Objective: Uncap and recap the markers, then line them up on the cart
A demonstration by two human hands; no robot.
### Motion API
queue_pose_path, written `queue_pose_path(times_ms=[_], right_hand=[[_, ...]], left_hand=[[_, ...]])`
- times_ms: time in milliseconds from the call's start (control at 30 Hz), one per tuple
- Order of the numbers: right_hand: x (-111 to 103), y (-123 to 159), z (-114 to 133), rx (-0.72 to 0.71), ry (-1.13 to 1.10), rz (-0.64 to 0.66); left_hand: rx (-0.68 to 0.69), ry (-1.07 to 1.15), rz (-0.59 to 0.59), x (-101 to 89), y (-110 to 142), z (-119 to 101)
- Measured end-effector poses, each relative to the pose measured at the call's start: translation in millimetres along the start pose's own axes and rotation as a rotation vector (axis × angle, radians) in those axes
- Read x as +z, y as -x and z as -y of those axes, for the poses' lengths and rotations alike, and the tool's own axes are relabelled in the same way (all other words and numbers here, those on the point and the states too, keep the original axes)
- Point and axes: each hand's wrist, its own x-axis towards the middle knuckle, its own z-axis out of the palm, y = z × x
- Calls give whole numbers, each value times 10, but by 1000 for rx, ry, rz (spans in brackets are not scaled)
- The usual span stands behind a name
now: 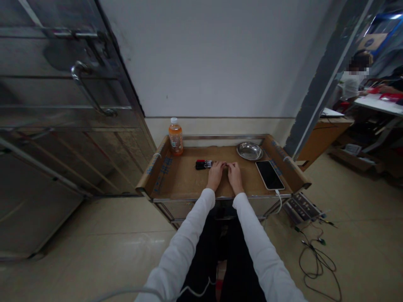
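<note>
A small bundle of markers (pixel 201 165), black with some red, lies on the cardboard-lined cart top (pixel 182 180). Just right of it is my left hand (pixel 215 173), fingers curled and closed, close against the markers' right ends. My right hand (pixel 234 174) is beside it, its fingers also bent and pinched together. The fingertips of both hands nearly meet over the cardboard. Whatever they pinch is too small and too covered to make out.
An orange drink bottle (pixel 176 137) stands at the back left. At the back right is a shallow metal dish (pixel 249 150), with a phone (pixel 270 175) on a white cable nearer me. Cables (pixel 317 260) lie on the floor at right. A person (pixel 352 84) sits far right.
</note>
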Motion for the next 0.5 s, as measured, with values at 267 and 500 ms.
queue_pose_path(times_ms=[267, 500], right_hand=[[-31, 4, 58, -10, 14, -39], [-46, 15, 108, -28, 29, -24]], left_hand=[[-19, -25, -6, 3, 13, 19], [-12, 66, 5, 53, -7, 75]])
